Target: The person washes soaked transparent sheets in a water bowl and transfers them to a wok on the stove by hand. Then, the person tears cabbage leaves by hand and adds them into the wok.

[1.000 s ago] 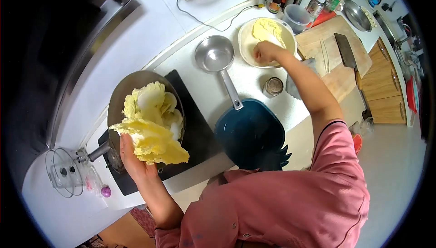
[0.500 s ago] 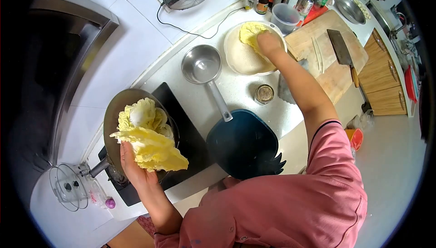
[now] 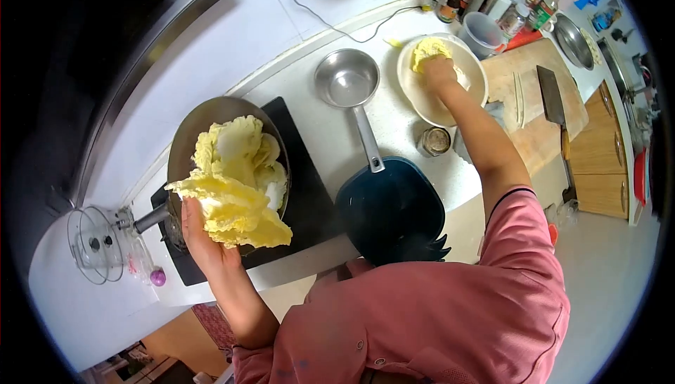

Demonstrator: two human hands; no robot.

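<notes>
My left hand [image 3: 209, 240] holds several pale yellow cabbage leaves [image 3: 235, 215] at the near edge of a dark wok [image 3: 184, 138]. More leaves [image 3: 235, 145] lie inside the wok, which sits on a black cooktop [image 3: 306, 173]. Over at the back right, my right hand [image 3: 441, 73] reaches into a cream bowl [image 3: 415, 92], its fingers closed on a yellow leaf [image 3: 429, 50]. A small yellow scrap [image 3: 394, 42] lies beside the bowl's rim.
A steel saucepan [image 3: 346, 80] stands mid-counter, its handle reaching over a dark teal bin [image 3: 390, 205]. Near the bowl are a small jar [image 3: 434, 141] and a plastic tub [image 3: 484, 34]. A cleaver [image 3: 551, 96] rests on the cutting board [image 3: 534, 145]. Bottles [image 3: 517, 18] line the back.
My right hand has shifted within the bowl and gathered the leaf there into a smaller bunch. A yellow scrap now shows outside the rim. My left hand keeps its leaves; the view has shifted.
</notes>
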